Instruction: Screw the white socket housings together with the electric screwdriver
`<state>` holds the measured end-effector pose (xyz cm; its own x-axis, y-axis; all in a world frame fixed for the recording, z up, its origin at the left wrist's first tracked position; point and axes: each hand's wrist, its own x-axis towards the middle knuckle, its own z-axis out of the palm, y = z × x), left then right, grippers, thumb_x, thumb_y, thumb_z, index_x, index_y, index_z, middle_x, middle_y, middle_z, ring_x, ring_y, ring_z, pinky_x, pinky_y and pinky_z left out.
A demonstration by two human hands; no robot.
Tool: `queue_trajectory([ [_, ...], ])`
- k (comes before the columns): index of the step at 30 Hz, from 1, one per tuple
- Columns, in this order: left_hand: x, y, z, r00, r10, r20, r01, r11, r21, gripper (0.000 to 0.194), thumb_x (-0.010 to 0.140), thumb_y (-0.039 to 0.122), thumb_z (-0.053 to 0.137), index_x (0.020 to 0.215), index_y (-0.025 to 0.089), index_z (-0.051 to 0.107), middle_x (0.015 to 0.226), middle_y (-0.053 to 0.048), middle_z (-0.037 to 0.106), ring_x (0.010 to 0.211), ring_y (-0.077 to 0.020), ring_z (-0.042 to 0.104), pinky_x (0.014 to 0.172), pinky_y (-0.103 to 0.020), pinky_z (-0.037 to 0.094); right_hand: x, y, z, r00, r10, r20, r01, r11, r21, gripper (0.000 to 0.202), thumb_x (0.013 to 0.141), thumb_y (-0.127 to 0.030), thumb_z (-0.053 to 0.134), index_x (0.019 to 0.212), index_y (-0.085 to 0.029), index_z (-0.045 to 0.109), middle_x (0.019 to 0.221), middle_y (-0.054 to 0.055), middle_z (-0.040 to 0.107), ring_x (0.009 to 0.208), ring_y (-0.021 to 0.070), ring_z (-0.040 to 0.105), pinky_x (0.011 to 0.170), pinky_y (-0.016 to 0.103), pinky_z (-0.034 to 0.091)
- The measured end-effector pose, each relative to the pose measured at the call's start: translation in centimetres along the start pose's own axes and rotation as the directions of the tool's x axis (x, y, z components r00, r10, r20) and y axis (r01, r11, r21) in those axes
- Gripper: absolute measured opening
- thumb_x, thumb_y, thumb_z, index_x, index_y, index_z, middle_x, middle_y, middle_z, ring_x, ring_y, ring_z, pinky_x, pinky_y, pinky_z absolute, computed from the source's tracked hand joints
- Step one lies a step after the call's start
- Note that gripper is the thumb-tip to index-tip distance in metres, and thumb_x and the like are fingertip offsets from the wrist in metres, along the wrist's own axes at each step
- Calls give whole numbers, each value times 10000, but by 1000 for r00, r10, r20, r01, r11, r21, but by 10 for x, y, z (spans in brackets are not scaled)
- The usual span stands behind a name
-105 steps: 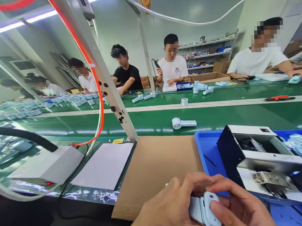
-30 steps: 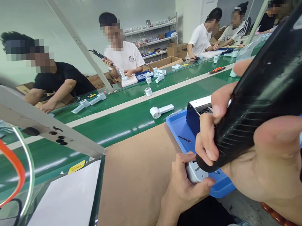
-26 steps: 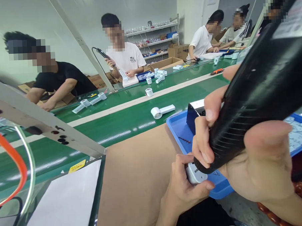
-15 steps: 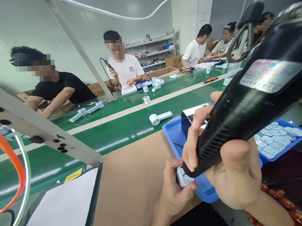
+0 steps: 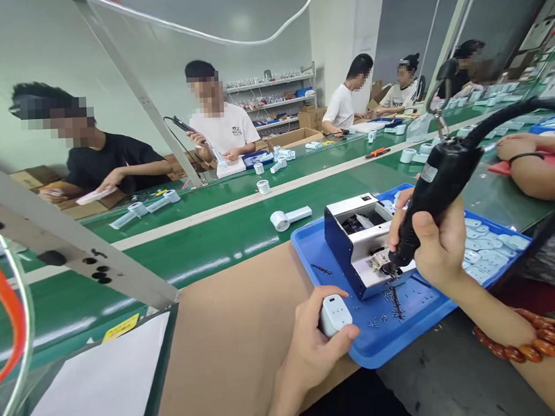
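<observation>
My left hand [image 5: 306, 341] is wrapped round a pale blue plastic housing [image 5: 336, 316], its flat end with small holes facing up. In my right hand [image 5: 438, 244] is a black electric screwdriver [image 5: 435, 192], which hangs from a hook and trails a thick cable. The screwdriver's tip points down at the front mechanism of a white and dark screw feeder [image 5: 359, 247]; whether they touch I cannot tell. The feeder stands in a blue tray [image 5: 385, 353], where loose screws [image 5: 378, 320] lie scattered.
More pale blue plates [image 5: 491, 254] fill the tray's right part. Behind the brown board [image 5: 237, 332] runs a green conveyor belt [image 5: 224, 247] carrying a handle-shaped part [image 5: 291, 218]. A metal post [image 5: 90, 247] slants on the left. Several co-workers sit across the belt.
My right hand has swung the screwdriver away from the housing, rightward and forward to the screw feeder. My left hand keeps the housing in nearly the same place.
</observation>
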<state>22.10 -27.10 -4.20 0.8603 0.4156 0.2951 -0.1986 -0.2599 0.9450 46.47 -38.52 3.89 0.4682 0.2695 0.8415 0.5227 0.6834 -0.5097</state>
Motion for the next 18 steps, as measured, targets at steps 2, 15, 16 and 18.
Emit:
queue_trajectory([
  [2, 2, 3, 0, 1000, -25, 15, 25, 1000, -5, 697, 1046, 879, 774, 1243, 211, 796, 811, 29, 576, 671, -139, 453, 637, -280, 357, -6, 2, -2, 1000, 13, -18, -13, 1000, -3, 121, 1202, -347, 805, 1276, -323, 712, 1162, 3, 697, 547, 128, 632, 385, 263, 563],
  [15, 2, 5, 2, 1000, -23, 10, 24, 999, -22, 733, 1009, 928, 779, 1119, 204, 741, 766, 43, 568, 665, -134, 446, 636, -268, 357, 15, -90, 84, 933, 299, -202, -235, 928, 288, 356, 1060, -573, 1008, 1352, -424, 869, 1189, -11, 576, 528, 108, 559, 347, 322, 547],
  [16, 2, 5, 2, 1000, -19, 7, 19, 1000, -18, 738, 1010, 929, 777, 1121, 201, 743, 768, 43, 569, 664, -132, 444, 633, -264, 356, 16, -93, 92, 929, 314, -194, -241, 914, 328, 354, 1054, -540, 1019, 1351, -423, 865, 1181, -11, 578, 516, 109, 543, 329, 326, 518],
  [18, 3, 5, 2, 1000, -9, 1, 9, 1000, -13, 734, 1011, 919, 786, 1126, 195, 745, 761, 49, 556, 661, -128, 435, 629, -255, 351, 14, -93, 102, 935, 317, -162, -240, 898, 368, 290, 1073, -497, 995, 1301, -392, 849, 1172, -12, 586, 496, 112, 504, 314, 331, 449],
])
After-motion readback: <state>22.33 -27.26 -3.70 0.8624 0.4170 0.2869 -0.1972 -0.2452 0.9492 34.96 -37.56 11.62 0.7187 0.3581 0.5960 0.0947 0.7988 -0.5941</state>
